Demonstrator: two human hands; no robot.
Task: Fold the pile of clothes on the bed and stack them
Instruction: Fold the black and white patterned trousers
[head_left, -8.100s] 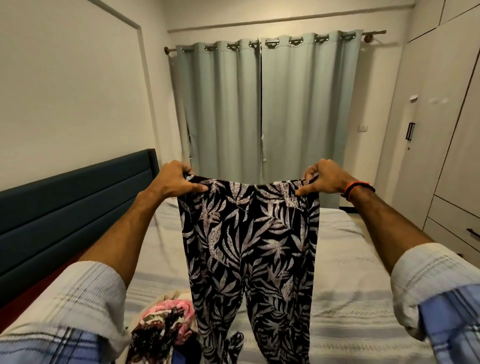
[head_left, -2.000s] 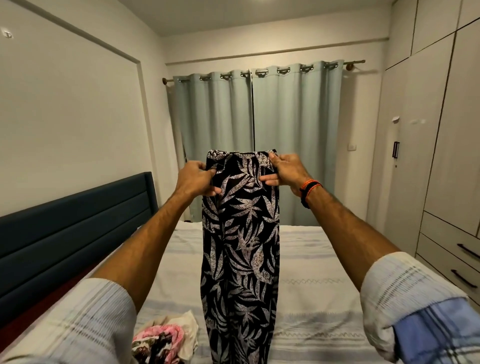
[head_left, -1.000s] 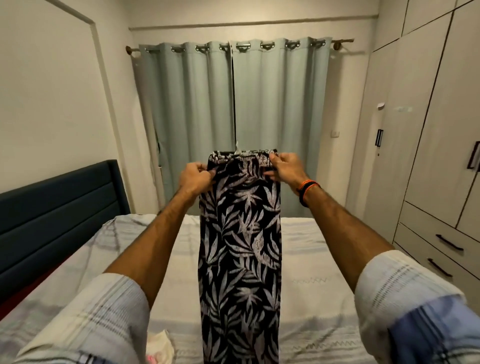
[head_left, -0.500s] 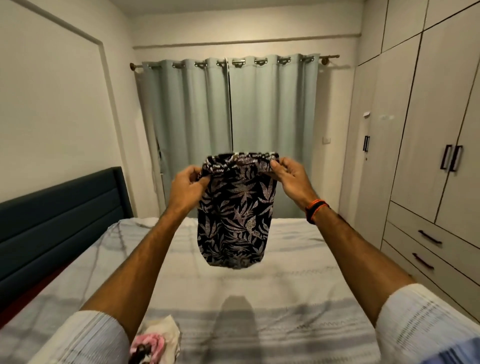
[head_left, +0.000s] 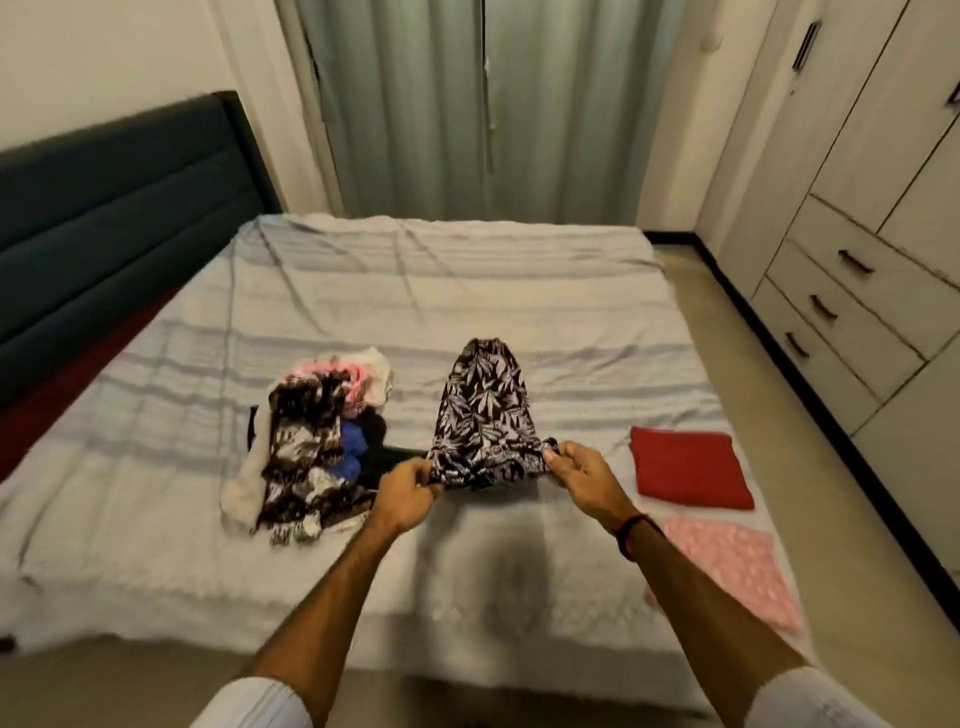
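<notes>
The black leaf-print trousers (head_left: 483, 410), folded to a short length, lie stretched away from me over the striped bed (head_left: 467, 291). My left hand (head_left: 408, 493) pinches their near left corner and my right hand (head_left: 582, 475) pinches the near right corner. A heap of unfolded clothes (head_left: 311, 431) sits just left of my left hand. To the right lie a folded red garment (head_left: 688, 467) and, nearer me, a folded pink dotted one (head_left: 732, 566).
A dark padded headboard (head_left: 119, 208) runs along the bed's left side. Grey curtains (head_left: 467, 104) hang behind the bed. A wardrobe with drawers (head_left: 852, 270) lines the right wall, with a narrow strip of floor between it and the bed.
The trousers went from hanging full length to folded short, then came down onto the bed. My view tipped down from the curtains to the bed, and both hands lowered with the cloth.
</notes>
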